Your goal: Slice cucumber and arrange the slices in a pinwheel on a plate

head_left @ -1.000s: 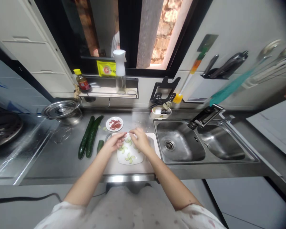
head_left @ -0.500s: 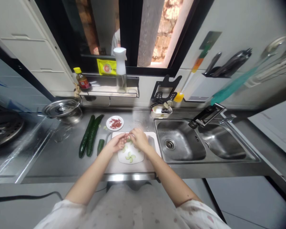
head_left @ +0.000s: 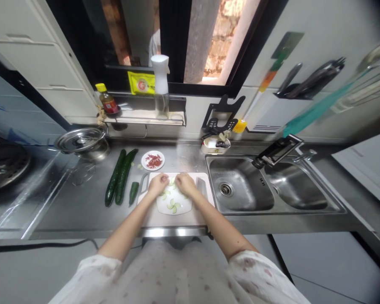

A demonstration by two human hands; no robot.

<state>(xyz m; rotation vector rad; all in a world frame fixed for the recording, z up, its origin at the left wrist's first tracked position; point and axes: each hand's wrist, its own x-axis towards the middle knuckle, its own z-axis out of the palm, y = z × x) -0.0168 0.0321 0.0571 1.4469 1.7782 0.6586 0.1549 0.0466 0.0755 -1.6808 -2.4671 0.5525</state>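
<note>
Both my hands rest over a white plate [head_left: 183, 207] that sits on a white cutting board [head_left: 152, 217]. Pale green cucumber slices [head_left: 172, 205] lie spread on the plate. My left hand [head_left: 157, 184] has its fingers curled at the plate's far left rim, touching slices. My right hand [head_left: 185, 183] is curled at the far rim beside it, fingertips down among the slices. Whether either hand pinches a slice is hidden by the knuckles.
Two whole cucumbers [head_left: 118, 177] and a short cucumber stub [head_left: 133, 192] lie left of the board. A small dish of red bits [head_left: 153, 160] sits behind. A steel pot [head_left: 82, 142] stands far left, a double sink [head_left: 247, 190] on the right.
Both hands drew slightly closer together at the plate's far rim, and the camera view tilted a little.
</note>
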